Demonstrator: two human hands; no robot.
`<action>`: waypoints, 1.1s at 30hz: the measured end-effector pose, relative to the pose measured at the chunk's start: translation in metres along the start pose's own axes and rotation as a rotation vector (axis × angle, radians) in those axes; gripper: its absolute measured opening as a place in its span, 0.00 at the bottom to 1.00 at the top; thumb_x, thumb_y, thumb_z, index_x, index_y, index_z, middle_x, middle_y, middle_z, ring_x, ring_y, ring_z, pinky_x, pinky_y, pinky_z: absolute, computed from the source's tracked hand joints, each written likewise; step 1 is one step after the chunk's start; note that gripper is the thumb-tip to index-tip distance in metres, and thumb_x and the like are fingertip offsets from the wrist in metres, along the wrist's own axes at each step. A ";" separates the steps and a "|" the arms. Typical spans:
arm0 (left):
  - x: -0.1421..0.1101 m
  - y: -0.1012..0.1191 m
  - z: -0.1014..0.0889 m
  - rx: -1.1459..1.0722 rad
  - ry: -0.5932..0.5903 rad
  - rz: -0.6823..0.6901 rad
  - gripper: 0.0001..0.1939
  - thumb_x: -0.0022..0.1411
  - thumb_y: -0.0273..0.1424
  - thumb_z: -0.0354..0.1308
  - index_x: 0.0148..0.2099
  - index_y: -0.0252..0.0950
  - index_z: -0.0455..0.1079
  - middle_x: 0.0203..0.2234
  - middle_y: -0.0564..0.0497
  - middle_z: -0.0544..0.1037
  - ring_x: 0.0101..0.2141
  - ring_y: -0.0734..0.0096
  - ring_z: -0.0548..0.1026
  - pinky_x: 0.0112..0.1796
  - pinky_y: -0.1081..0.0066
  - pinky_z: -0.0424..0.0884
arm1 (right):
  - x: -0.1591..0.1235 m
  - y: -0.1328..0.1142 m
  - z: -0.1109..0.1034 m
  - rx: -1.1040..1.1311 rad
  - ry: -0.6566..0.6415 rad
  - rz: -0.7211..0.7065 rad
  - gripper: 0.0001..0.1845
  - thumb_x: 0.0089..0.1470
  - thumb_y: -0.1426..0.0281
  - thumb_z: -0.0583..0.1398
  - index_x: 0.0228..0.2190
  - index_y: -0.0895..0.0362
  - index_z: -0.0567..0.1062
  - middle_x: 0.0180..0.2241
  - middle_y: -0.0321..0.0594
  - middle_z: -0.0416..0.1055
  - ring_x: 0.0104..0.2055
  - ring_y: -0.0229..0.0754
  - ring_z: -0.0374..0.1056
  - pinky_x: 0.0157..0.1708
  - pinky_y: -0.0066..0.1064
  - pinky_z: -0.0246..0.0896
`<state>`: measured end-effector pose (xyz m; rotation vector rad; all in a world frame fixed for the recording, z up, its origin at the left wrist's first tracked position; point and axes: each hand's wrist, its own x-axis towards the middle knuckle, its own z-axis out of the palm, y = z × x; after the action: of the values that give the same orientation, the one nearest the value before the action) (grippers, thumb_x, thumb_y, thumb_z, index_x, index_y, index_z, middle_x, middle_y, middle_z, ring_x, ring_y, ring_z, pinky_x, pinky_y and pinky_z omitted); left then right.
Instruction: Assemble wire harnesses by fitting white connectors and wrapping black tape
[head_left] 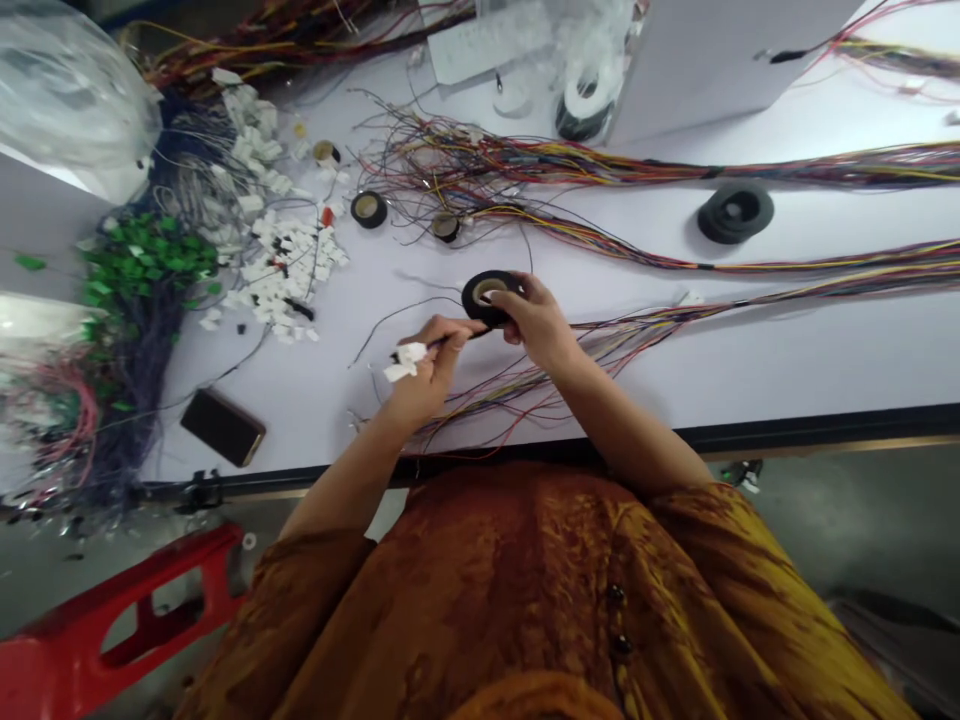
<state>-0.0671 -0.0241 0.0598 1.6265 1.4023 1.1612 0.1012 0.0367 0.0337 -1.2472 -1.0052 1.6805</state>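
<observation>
The left hand (427, 372) is closed on a black wire (459, 340) tipped with white connectors (405, 362), while the right hand (538, 322) grips a black tape roll (486, 296) near the bench (750, 380) front edge.

Smartphone (223, 427) flat near the front edge of the white workbench (825, 360). Spare black tape roll (735, 212) between long wire bundles (825, 165). Red plastic stool (112, 610) below the bench, lower left.

Black tape roll (480, 297), probably cloth, held up
</observation>
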 end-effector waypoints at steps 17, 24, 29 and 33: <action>0.011 -0.001 0.030 -0.159 0.017 -0.129 0.17 0.68 0.46 0.56 0.41 0.38 0.75 0.39 0.47 0.83 0.35 0.70 0.82 0.37 0.70 0.80 | -0.051 0.026 -0.032 -0.583 0.052 -0.450 0.19 0.59 0.62 0.58 0.51 0.53 0.70 0.46 0.46 0.69 0.35 0.39 0.68 0.35 0.34 0.68; -0.008 -0.015 0.031 0.251 -0.122 0.365 0.10 0.71 0.33 0.53 0.44 0.39 0.76 0.53 0.45 0.79 0.51 0.65 0.78 0.53 0.63 0.74 | 0.009 -0.003 -0.026 -0.108 -0.072 -0.046 0.25 0.54 0.66 0.60 0.52 0.57 0.61 0.24 0.28 0.65 0.17 0.29 0.55 0.15 0.22 0.51; -0.006 -0.025 0.034 0.192 -0.149 0.371 0.10 0.71 0.36 0.53 0.43 0.39 0.75 0.50 0.46 0.80 0.52 0.66 0.78 0.52 0.66 0.75 | 0.013 0.002 -0.038 -0.160 -0.144 -0.003 0.28 0.57 0.63 0.59 0.56 0.57 0.60 0.23 0.29 0.65 0.17 0.32 0.58 0.14 0.24 0.54; 0.007 -0.028 0.038 -0.074 0.117 0.017 0.16 0.70 0.44 0.53 0.41 0.36 0.71 0.44 0.44 0.82 0.33 0.71 0.83 0.30 0.73 0.78 | -0.014 0.015 -0.047 -0.458 0.020 -0.299 0.27 0.61 0.66 0.55 0.61 0.52 0.60 0.35 0.38 0.70 0.29 0.38 0.68 0.26 0.29 0.67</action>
<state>-0.0421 -0.0104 0.0217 1.5426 1.4032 1.3218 0.1472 0.0246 0.0158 -1.3116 -1.5394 1.2440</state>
